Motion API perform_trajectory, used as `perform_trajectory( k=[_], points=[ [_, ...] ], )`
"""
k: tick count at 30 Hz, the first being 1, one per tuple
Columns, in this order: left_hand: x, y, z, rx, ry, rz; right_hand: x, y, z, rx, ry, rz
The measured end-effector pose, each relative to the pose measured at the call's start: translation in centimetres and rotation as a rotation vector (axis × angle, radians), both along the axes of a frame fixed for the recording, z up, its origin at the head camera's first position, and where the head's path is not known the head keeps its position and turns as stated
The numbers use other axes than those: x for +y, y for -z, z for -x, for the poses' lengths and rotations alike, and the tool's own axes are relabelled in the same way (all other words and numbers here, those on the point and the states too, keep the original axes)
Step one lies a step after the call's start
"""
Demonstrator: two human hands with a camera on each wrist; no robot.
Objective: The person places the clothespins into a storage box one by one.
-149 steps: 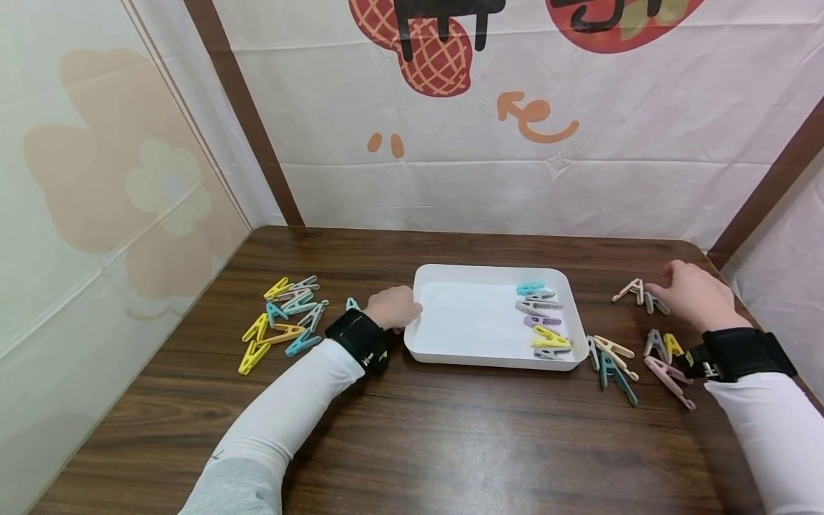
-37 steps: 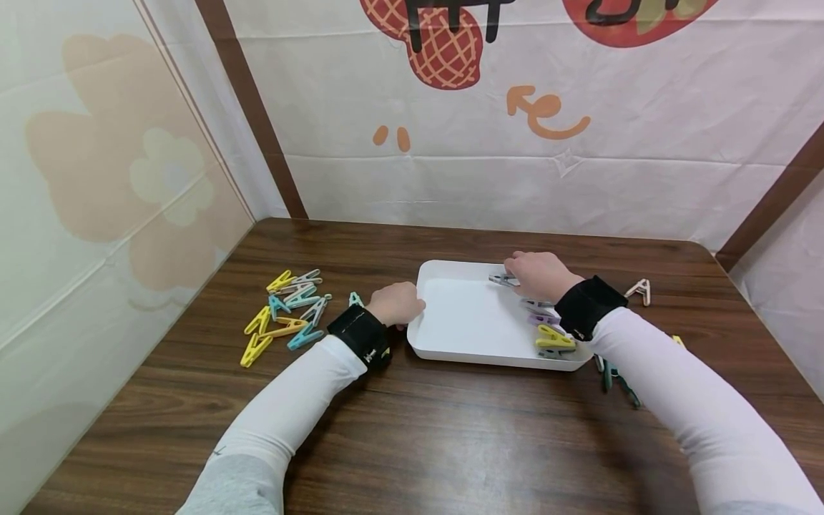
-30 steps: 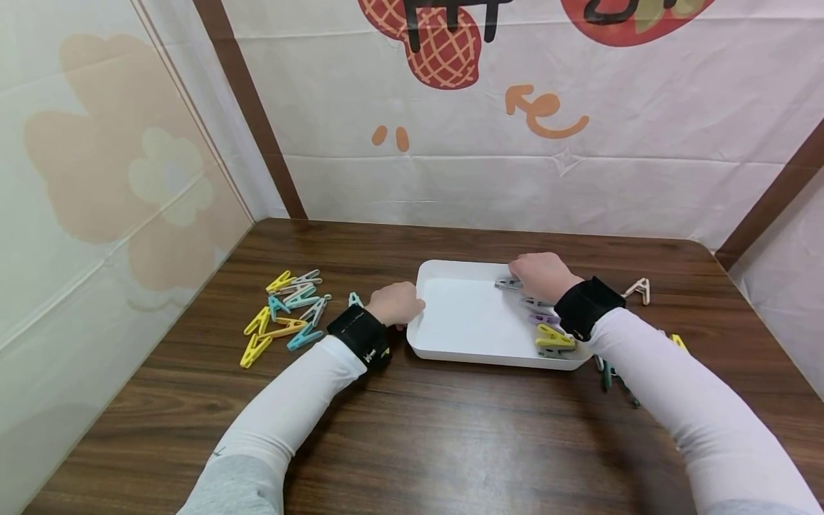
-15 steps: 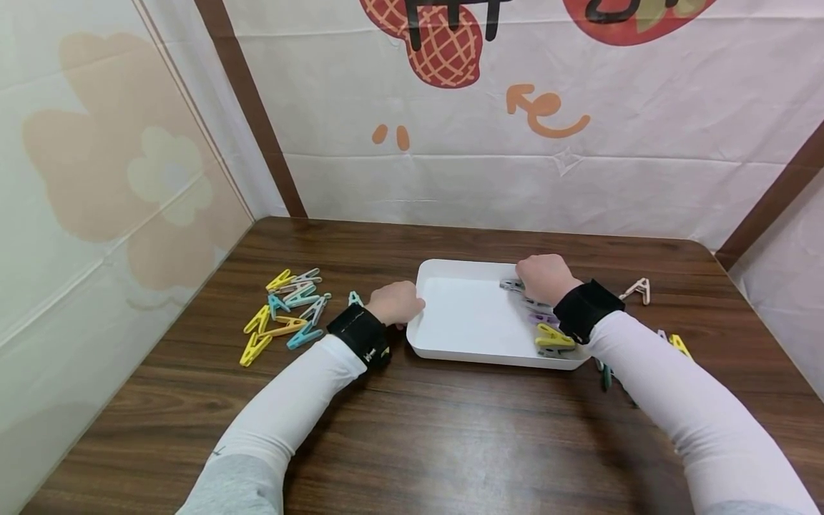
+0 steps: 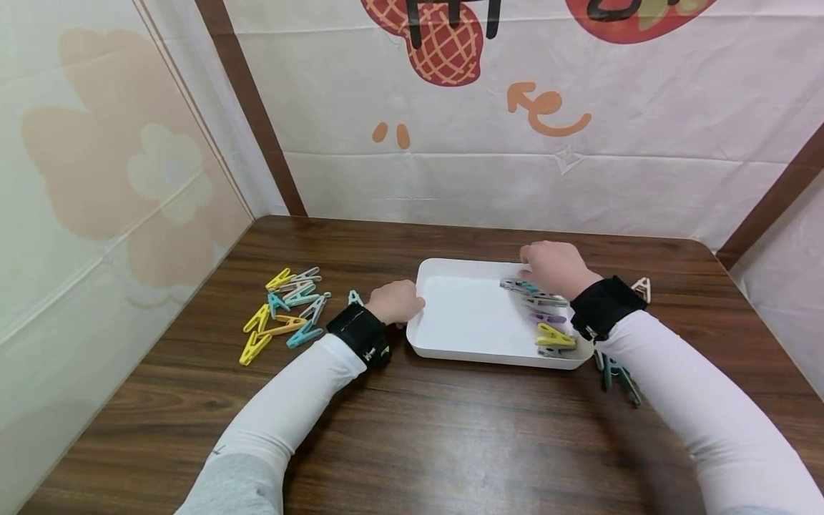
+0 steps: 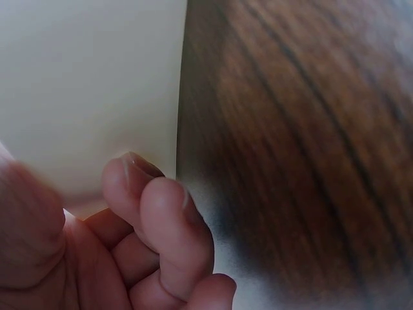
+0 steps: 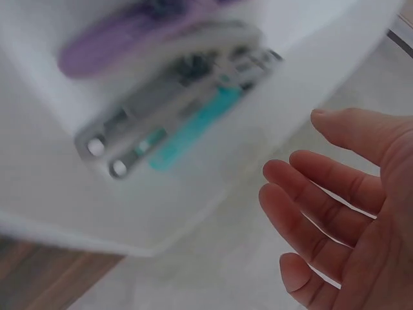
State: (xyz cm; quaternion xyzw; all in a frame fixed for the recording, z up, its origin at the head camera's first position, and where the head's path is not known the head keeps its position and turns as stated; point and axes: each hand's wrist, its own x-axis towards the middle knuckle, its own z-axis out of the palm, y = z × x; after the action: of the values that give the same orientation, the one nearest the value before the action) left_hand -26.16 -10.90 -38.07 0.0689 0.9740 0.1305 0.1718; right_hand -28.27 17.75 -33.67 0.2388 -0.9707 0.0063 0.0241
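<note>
A white tray (image 5: 463, 307) lies on the brown table. My left hand (image 5: 395, 302) grips its left rim, the fingers curled at the edge in the left wrist view (image 6: 161, 232). Along the tray's right side lies a column of clothespins, among them a purple one (image 5: 548, 318) and a yellow one (image 5: 553, 336). My right hand (image 5: 553, 268) hovers over the tray's far right corner, its fingers apart and holding nothing. Close by in the right wrist view, a grey clothespin (image 7: 139, 116) lies against a turquoise one (image 7: 197, 129).
Several loose clothespins, such as a yellow one (image 5: 256, 348), are scattered left of the tray. On the right lie a pale clothespin (image 5: 642, 287) and a dark teal one (image 5: 621, 375), partly hidden by the right arm. A printed cloth (image 5: 309, 186) hangs behind the table.
My right hand took a grey clothespin from the right side, brought it into the tray beside the turquoise one, released it and lifted away. The left hand stays on the rim.
</note>
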Motion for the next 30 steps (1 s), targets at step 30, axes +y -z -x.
perform_trajectory(
  k=[30],
  points=[
    [0.0,0.2,0.2,-0.007,0.010,0.009,13.1,-2.4,-2.2,-0.074,0.334,0.129]
  ],
)
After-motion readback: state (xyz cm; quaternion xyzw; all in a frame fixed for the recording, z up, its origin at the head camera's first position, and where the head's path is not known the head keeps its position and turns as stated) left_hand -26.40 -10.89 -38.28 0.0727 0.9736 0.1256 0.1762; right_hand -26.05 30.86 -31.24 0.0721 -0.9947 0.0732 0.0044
